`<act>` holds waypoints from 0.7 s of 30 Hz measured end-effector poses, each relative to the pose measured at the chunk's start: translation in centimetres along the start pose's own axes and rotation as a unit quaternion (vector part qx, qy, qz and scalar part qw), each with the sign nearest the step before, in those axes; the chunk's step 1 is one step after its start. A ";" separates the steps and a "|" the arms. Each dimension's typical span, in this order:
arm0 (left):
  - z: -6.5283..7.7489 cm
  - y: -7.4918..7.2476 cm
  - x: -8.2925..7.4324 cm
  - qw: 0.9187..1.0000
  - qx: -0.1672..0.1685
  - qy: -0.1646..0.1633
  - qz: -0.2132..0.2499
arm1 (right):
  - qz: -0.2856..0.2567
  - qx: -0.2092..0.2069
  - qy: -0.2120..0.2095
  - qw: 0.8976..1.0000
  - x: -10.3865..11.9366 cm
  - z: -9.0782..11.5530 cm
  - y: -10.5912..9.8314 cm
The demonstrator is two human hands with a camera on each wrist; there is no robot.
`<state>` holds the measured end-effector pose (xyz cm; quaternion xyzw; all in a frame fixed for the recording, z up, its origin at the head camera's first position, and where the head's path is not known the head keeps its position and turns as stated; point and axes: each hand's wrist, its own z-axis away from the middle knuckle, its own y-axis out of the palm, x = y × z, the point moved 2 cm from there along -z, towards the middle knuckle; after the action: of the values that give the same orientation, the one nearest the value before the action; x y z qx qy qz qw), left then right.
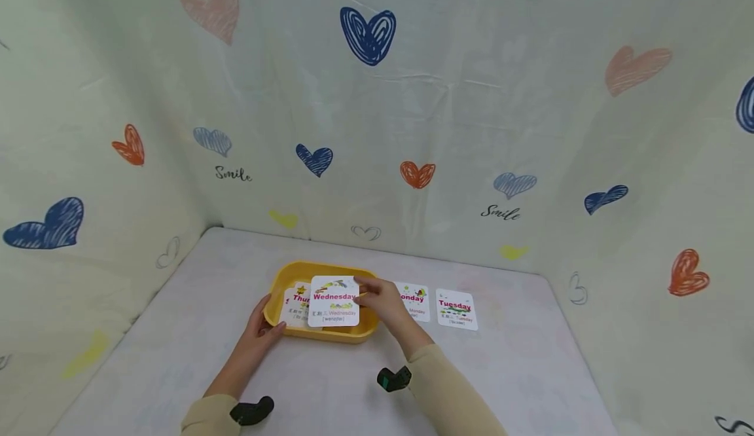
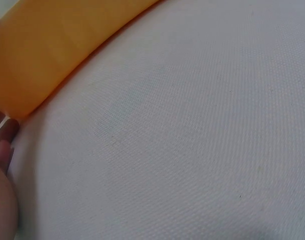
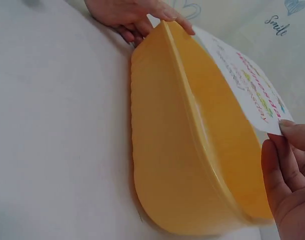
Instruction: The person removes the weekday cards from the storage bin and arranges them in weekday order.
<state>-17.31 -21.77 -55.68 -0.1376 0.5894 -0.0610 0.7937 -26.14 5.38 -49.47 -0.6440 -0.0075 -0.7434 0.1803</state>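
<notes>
My right hand (image 1: 379, 302) pinches the right edge of a white Wednesday card (image 1: 333, 311), held above a yellow tray (image 1: 330, 336). In the right wrist view the thumb lies on the face of the card (image 3: 250, 87), with fingers behind it. My left hand (image 1: 259, 328) grips the tray's left end, the thumb over the rim and fingers against the outside, as the right wrist view shows. Inside the tray, a Thursday card (image 1: 300, 315) and another card beside it are partly covered by the Wednesday card. The left wrist view shows the tray's outer wall (image 2: 52, 50) and part of that hand.
Right of the tray, a Tuesday card (image 1: 456, 309) lies on the white table (image 1: 518, 370). Next to it is a Monday card (image 1: 417, 300), partly hidden by my right hand. A curtain with printed hearts (image 1: 448, 109) surrounds the table's back and sides.
</notes>
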 end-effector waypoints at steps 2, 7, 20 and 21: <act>0.0 -0.1 0.1 1.000 0.000 -0.001 0.002 | -0.002 0.003 -0.005 1.000 0.5 0.6 -0.5; 0.0 -0.1 0.2 1.000 0.001 -0.002 0.015 | -0.009 0.007 -0.013 1.000 0.2 1.2 -1.9; 0.0 0.0 0.1 0.999 -0.003 -0.025 0.028 | -0.043 0.026 -0.005 0.999 -0.4 3.1 -5.1; 0.0 0.1 0.0 0.999 -0.003 -0.026 0.027 | -0.043 0.025 -0.005 0.999 -0.4 3.2 -5.4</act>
<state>-17.27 -21.71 -55.72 -0.1255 0.5724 -0.0339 0.8096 -24.51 11.31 -48.16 -0.6421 -0.0548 -0.7469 0.1639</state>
